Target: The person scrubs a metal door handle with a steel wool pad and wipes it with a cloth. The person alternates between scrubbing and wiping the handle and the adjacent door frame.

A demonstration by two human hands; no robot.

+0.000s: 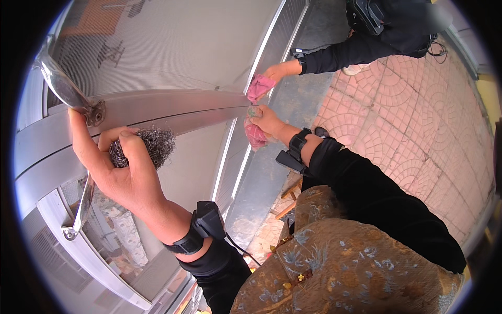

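A grey steel wool scrubber (163, 146) is gripped in my left hand (130, 175), between the thumb and fingers. One finger of that hand stretches up to the base of a curved metal handle (65, 86) on a silver door frame (172, 107). Below the hand, a second metal handle (83, 204) is partly covered by it. My right hand (269, 123) closes on a pink cloth (254, 135) at the far end of the frame. Just beyond it, a co-worker's hand (285, 70) presses another pink cloth (260, 88) to the same frame.
The co-worker (361, 49) in dark clothes stands at the upper right. A grey sill (308, 99) borders pink patterned floor tiles (387, 115). Glass with mesh (183, 52) fills the door panels. A wooden stool (287, 201) shows partly beside my patterned brown clothing (355, 261).
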